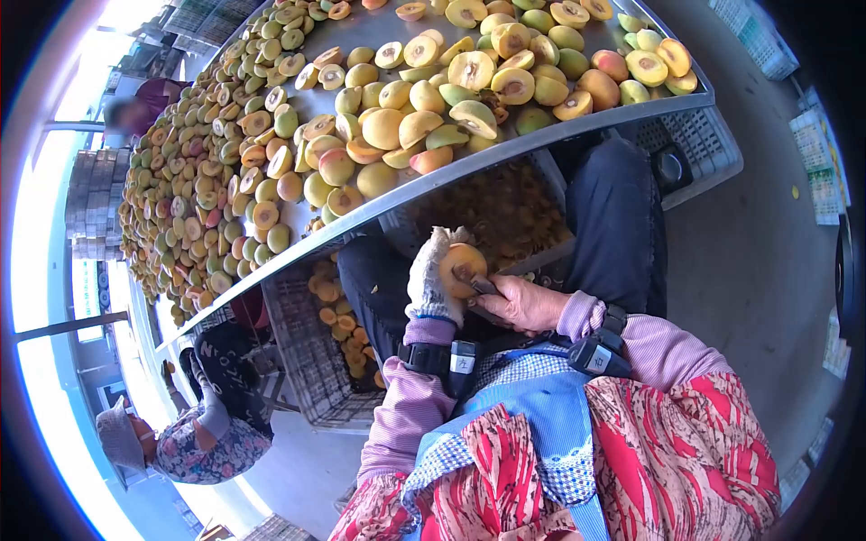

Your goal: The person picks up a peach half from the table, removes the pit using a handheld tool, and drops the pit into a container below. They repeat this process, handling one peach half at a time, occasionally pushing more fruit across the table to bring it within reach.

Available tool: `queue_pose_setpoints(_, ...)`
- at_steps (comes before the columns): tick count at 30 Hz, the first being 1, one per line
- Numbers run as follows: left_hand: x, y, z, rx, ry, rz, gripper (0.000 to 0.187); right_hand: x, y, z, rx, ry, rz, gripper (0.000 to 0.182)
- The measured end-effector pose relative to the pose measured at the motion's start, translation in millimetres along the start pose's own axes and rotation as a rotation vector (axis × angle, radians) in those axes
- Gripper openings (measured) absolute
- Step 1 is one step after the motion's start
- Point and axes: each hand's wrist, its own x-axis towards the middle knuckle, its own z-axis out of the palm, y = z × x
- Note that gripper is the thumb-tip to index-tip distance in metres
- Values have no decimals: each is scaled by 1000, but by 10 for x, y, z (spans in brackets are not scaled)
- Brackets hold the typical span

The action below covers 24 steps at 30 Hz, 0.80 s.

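My left hand (433, 278), in a white knitted glove, is closed around a yellow peach half (464, 270), its cut face turned up and to the right. Bare, my right hand (528, 305) grips a small dark metal tool (485, 287) whose end meets the lower right edge of the peach half. The tool's working tip is hidden against the fruit. Both hands are over my lap, just below the edge of a metal table (505, 155). Many halved peaches (382, 129) are heaped on that table, several with the stone showing.
Under the table, between my knees, is a crate of wet brownish scraps (492, 212). A plastic crate (311, 361) with peach halves stands by my left leg. Another grey crate (699, 149) is at the right. A co-worker in a hat (194, 442) sits at the left.
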Motion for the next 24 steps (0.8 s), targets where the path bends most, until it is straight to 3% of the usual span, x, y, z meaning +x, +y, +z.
queue_pose_setpoints(2,-23,-2,1,21,-9,14,30,322,442,7,-487,331,-902,36)
queue_pose_setpoints(3,-40,-8,-5,46,-15,24,26,156,193,39,-492,328,-901,36)
queue_pose_setpoints(5,-71,-7,6,30,-36,74,24,-196,-258,55,-66,25,70,30)
queue_pose_setpoints(6,-105,0,12,249,-27,193,22,-203,-245,69,-70,27,71,30)
queue_pose_setpoints(8,-166,41,40,532,-41,353,19,-209,-210,65,403,-111,267,26)
queue_pose_setpoints(11,-145,32,-63,532,-130,473,21,-162,-182,55,614,-248,335,28)
queue_pose_setpoints(19,-173,30,-80,424,-190,457,22,-234,-227,152,790,-265,344,29)
queue_pose_setpoints(24,-274,74,-15,508,-297,588,24,-297,-241,207,985,-360,308,28)
